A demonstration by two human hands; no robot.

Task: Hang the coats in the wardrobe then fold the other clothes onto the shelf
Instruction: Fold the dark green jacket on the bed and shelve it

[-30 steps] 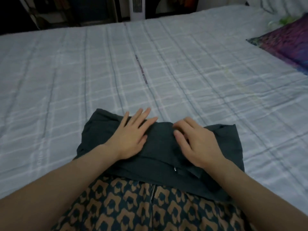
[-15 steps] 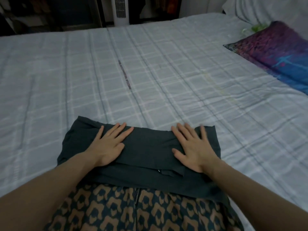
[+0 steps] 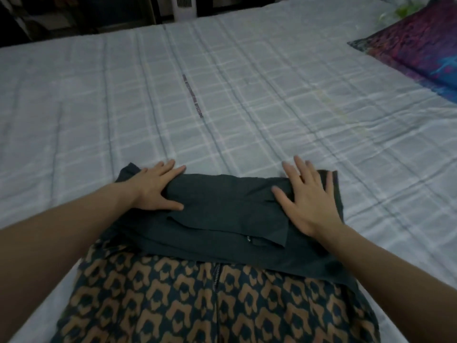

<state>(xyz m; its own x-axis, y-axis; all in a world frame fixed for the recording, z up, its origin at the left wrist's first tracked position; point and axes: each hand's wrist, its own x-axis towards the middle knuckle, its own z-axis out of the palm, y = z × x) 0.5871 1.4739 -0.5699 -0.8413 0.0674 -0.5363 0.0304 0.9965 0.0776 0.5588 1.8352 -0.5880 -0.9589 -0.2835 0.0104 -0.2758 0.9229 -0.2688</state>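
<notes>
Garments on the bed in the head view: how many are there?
2. A folded dark green garment lies near the bed's near edge with the left hand and right hand flat on it; a brown-patterned zip garment lies partly beneath it. Others may be out of frame.

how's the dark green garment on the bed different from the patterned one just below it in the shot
The dark green garment is plain; the patterned garment carries brown shapes on a dark ground. The green one is folded into a layered band, while the patterned one shows no such layering. The left hand and right hand press flat on the green one; neither touches the patterned one. The patterned one shows a zipper down its middle. Both are dark fabrics near the bed's front edge.
</notes>
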